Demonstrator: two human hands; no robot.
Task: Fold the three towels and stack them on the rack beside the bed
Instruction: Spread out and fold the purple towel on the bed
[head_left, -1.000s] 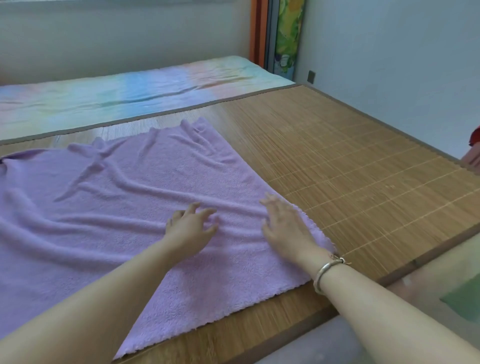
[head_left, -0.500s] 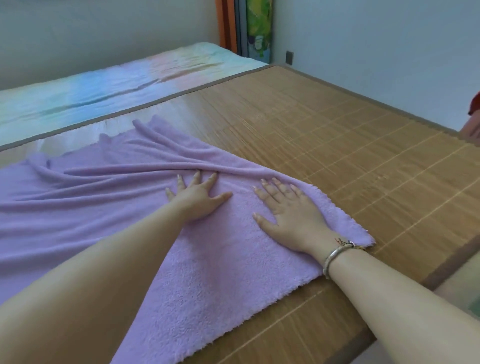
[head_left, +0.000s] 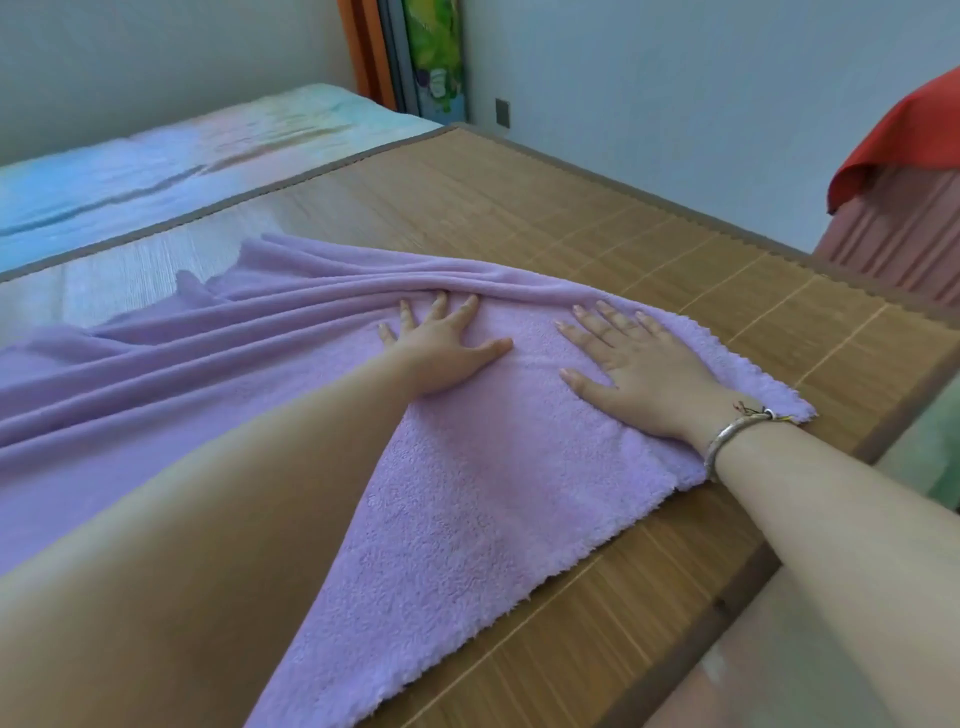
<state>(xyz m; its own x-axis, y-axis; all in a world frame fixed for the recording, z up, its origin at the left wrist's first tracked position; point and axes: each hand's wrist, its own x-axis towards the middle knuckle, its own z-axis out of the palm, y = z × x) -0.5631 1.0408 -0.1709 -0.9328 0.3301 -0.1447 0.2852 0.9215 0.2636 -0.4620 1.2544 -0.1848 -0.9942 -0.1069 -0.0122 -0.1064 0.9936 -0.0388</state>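
Your left hand (head_left: 441, 348) lies flat on the purple towel (head_left: 467, 493), fingers straight and spread, thumb out to the right, pressing the cloth down; its grip is released and grasps nothing. Your right hand (head_left: 644, 374) lies flat just beside it on the same towel, fingers straight and fanned toward the far side, grip released too. A silver bracelet (head_left: 732, 441) sits on your right wrist, close to the towel's right-hand corner.

The towel is spread on the bamboo mat (head_left: 649, 249) that covers the bed. Under and in front of your hands the cloth is smooth and fluffy. Just past your left fingertips it bunches into long ridges that run away to the left across the towel. The near edge runs slantwise from under your left forearm to the corner by your right wrist, and bare mat shows between that edge and the side of the bed.

Beyond the mat lies a pastel sheet (head_left: 156, 161) in blue and pink tones. At the far right a red cloth (head_left: 909, 140) hangs over something ribbed and pinkish; what that is you cannot tell from this view
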